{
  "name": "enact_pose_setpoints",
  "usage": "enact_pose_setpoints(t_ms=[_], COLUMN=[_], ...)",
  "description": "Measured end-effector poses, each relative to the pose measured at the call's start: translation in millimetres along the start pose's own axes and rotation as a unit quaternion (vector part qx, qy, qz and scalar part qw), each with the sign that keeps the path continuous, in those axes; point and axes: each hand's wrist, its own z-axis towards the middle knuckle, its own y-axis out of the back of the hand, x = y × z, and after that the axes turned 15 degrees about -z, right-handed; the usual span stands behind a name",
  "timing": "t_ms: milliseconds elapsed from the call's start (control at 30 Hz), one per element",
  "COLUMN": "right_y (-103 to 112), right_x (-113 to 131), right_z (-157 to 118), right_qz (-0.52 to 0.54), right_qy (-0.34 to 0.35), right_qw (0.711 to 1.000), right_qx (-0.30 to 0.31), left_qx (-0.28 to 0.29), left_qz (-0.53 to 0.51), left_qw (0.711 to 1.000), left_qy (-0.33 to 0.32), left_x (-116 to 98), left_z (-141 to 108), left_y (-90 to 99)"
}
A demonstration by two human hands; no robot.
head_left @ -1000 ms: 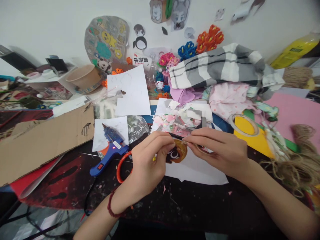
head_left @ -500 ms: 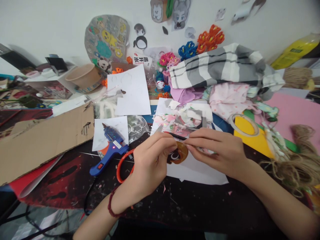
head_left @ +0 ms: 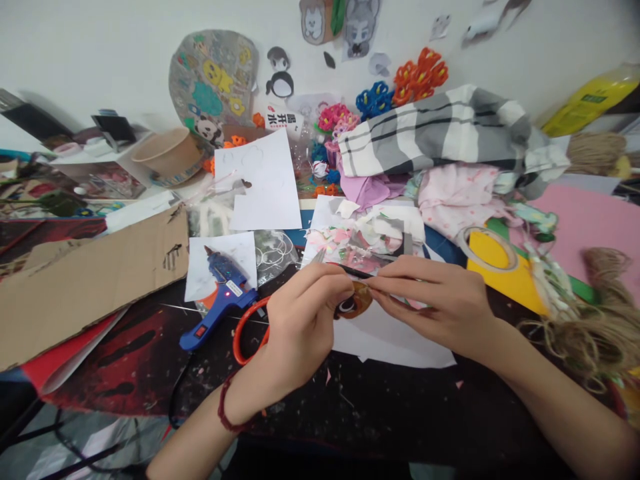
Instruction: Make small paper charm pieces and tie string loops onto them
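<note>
Head view had the round, brown and tan piece with a dark-and-white eye-like mark (head_left: pixel 356 305) between the hands, near the middle of the desk (head_left: pixel 380 407). Its outline was roundish, so no clear long axis could be read, and its left part was hidden behind the left hand (head_left: pixel 301 320). That hand was curled narrow, thumb and forefinger pinched on the piece's left side. The right hand (head_left: pixel 440 300) came in from the other side, fingers extended and tips close together at the upper right edge; whether they gripped it or only touched it, I cannot tell. Both hands were at the piece, the left covering more of it. Its lower right edge had no fingers across it and showed over a white paper sheet (head_left: pixel 400 343), which reached rightward under the right hand. Just beyond the fingertips, a slender black stick (head_left: pixel 354 270) slanted across the gap, limiting room on the far side, with pale and pink scraps (head_left: pixel 340 239) behind. An orange-red looped handle (head_left: pixel 239 337) stood just beside the left hand. Farther left, a blue glue gun (head_left: pixel 225 300) lay with its nozzle over a smaller white paper (head_left: pixel 245 250).
</note>
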Motion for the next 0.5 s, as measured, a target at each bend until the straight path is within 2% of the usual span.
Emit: enact_pose_setpoints(t_ms=[200,500], right_y=[0.3,2.5], right_x=[2.4,5.8], right_z=[0.1,1.9], right_qz=[0.007,0.013], right_qy=[-0.02,-0.056], right_qw=[1.0,0.998], right_qx=[0.004,0.013], left_qx=[0.014,0.034], left_qz=[-0.031,0.04], left_qw=[0.999,0.999], left_qy=[0.036,-0.012], left_x=[-3.4,-0.7], left_z=[4.7,2.2], left_y=[0.5,-1.6])
